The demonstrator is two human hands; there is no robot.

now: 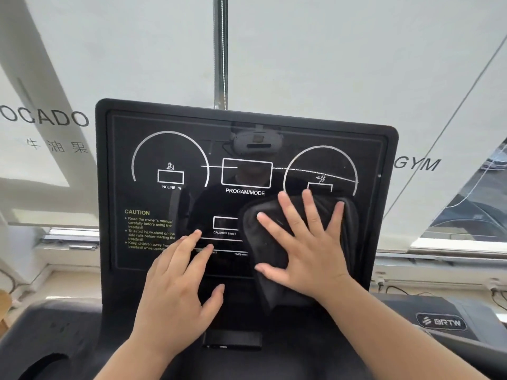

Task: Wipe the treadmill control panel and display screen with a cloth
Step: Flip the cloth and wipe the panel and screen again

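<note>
Hands: two in view, both bare, both reaching up onto the display screen [247,171], sitting a bit apart from each other.

Right hand [304,242]: lying flat with all five fingers fanned wide, palm pressing the cloth against the glass. It's not pinching or gripping, just pushing down on it.

Left hand [178,281]: fingers loosely spread, holding nothing, fingertips resting on the lower middle of the screen just beside the cloth.

Cloth [263,242]: one dark grey one, sitting over the lower right part of the screen. Its bottom edge is hanging down past the glass onto the black control panel [104,242] frame, and its top is covering the bottom of the right dial's box.

Dials: two white arcs showing, one on the left marked INCLINE % and one on the right with a little runner icon.

Boxes: I'm counting four outlined boxes showing, one under each arc, a big one labelled PROGAM/MODE in the middle, and a smaller CALORIES one partly hidden by the cloth.

Caution text [149,231]: one yellow block at lower left with three bullet points, the left fingers overlapping its bottom corner.

Slot [231,340]: one small black rectangular piece sitting below the panel, between the two wrists.
</note>
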